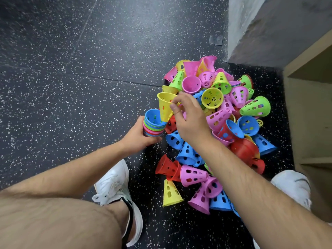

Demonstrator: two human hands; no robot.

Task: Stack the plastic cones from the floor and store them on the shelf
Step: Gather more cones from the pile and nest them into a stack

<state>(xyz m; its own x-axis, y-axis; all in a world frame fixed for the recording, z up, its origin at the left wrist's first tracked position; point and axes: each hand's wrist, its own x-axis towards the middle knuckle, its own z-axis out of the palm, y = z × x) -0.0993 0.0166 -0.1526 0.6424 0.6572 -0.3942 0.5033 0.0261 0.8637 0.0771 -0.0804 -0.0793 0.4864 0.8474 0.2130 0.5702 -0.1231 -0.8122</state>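
The left hand (138,135) gripped a stack (153,127) of nested cones, fingers curled round its lower part, open ends up and a blue cone on top. The stack was held low over the floor (71,87), just left of the pile (224,108). The right hand (190,119) pinched a yellow cone (164,106) by its wide rim between thumb and fingertips. That cone was tilted, narrow end down, with its tip at the mouth of the top blue cone. Whether the tip was seated inside could not be determined. The pile consisted of loose pink, green, yellow, blue and red cones lying on the floor at all angles, some partly nested. A wooden shelf (305,112) stood at the right, just beside the pile, next to a grey wall (260,29). Two white shoes (113,180) flanked the near end of the pile.
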